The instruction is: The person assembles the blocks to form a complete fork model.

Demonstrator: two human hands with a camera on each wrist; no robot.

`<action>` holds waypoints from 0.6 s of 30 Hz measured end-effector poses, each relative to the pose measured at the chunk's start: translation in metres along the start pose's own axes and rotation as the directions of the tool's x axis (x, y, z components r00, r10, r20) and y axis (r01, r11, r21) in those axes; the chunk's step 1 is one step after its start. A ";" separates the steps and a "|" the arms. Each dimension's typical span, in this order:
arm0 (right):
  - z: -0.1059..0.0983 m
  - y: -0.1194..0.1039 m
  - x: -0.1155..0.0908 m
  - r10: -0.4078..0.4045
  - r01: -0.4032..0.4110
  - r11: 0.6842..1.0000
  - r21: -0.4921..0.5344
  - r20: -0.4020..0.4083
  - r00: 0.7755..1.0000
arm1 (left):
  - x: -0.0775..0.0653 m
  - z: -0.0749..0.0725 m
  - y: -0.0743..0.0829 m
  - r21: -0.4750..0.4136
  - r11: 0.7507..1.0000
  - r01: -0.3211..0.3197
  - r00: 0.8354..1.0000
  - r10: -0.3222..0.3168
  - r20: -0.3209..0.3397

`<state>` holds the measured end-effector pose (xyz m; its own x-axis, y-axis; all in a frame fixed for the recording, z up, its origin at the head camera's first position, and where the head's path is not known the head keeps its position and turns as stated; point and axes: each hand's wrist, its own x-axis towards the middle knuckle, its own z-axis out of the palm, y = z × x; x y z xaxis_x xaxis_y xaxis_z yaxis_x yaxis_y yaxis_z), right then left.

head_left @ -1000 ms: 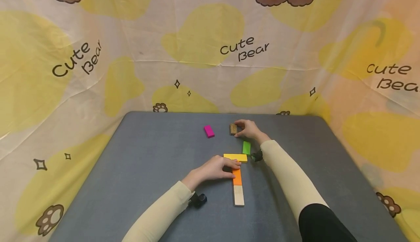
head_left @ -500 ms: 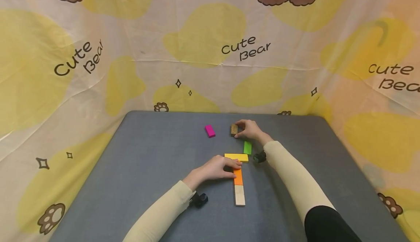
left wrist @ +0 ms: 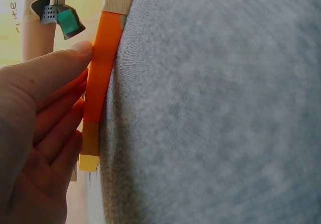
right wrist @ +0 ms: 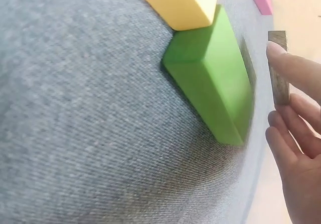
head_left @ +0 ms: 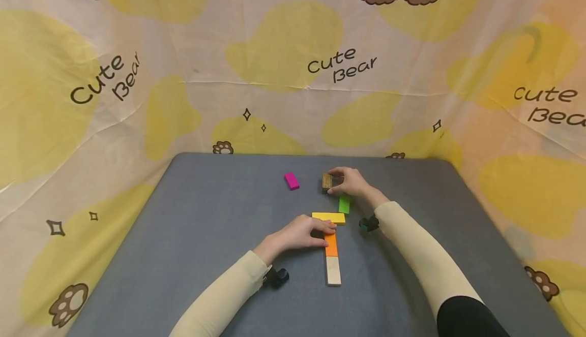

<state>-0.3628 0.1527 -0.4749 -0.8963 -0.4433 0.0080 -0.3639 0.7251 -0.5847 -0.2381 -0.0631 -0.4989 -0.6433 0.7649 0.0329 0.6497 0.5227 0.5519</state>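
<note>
My right hand pinches a brown wooden block between thumb and fingertips near the far side of the table. In the right wrist view, that block stands off the grey surface. My left hand rests its thumb and fingertips on top of an orange block, fingers loosely bent. A pale wooden block adjoins the orange one's near end, and a yellow block lies crosswise at its far end. Beside the yellow block's right end, a green block points away.
A magenta block lies alone to the left of the brown one. The grey table meets a printed cloth backdrop at its far edge. Small black cameras sit at both wrists.
My right wrist and forearm have swung slightly to the right, with the brown block still pinched and turned a little. The left hand stays on the orange block.
</note>
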 end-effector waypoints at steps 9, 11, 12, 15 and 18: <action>-0.001 -0.003 -0.012 -0.020 0.020 1.000 -0.022 0.004 1.000 | 0.000 0.001 0.000 -0.006 1.000 0.001 1.000 -0.001 0.003; -0.001 -0.005 -0.014 -0.027 0.027 0.999 -0.017 0.009 1.000 | 0.000 0.001 0.000 -0.006 1.000 -0.006 1.000 0.006 -0.008; -0.002 -0.006 -0.015 -0.027 0.027 1.000 -0.013 0.012 1.000 | 0.000 0.001 0.000 -0.005 1.000 -0.011 1.000 0.011 -0.013; -0.002 -0.010 -0.019 -0.027 0.027 1.000 -0.007 0.026 0.999 | 0.000 0.001 0.000 -0.005 1.000 -0.024 0.999 0.024 -0.024; -0.001 -0.014 -0.022 -0.023 0.023 1.000 -0.008 0.033 0.999 | 0.000 0.001 0.000 -0.002 1.000 -0.026 0.999 0.026 -0.024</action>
<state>-0.3381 0.1532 -0.4660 -0.8788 -0.4772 -0.0053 -0.3868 0.7186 -0.5780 -0.2378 -0.0631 -0.4995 -0.6354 0.7692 0.0673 0.6658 0.5017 0.5522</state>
